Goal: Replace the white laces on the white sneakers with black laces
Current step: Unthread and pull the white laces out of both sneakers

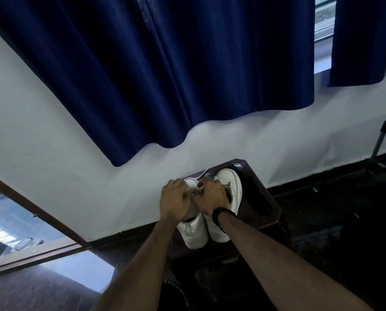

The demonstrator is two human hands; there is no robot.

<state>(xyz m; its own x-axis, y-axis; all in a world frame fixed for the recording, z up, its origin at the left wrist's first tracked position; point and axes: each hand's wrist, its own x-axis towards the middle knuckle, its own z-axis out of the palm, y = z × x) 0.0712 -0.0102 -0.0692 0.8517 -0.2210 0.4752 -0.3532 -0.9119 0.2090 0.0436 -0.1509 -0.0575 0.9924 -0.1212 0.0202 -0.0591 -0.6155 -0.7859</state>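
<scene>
both hands point(195, 197) curled together, forearms outstretched

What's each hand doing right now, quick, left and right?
Left hand: fingers curled on the left sneaker, at its laces.
Right hand: fingers curled at the same laces; what it pinches cannot be told.

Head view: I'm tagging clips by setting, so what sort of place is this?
Probably a room in a home. Long dark blue curtains hang over a window on a plain white wall, and a pair of white sneakers sits on a small dark wooden table on a dark floor.
</scene>
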